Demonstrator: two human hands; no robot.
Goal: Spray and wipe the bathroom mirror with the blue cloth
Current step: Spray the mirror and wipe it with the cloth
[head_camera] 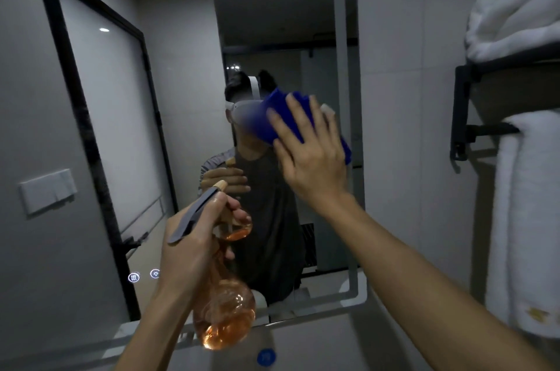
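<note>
Dim bathroom, mirror (188, 116) ahead. Right hand (309, 155), grip spread flat, presses blue cloth (285, 116) on glass. Left hand (194, 246) grip wraps spray bottle (224, 310). Risk: uneven pressure leaves streaks.

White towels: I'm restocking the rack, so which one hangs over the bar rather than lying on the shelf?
The lower white towel, draped over the black bar; the other towel lies bundled on the shelf above.

Right hand (309, 155) flat, left hand (194, 237) clenched
</note>
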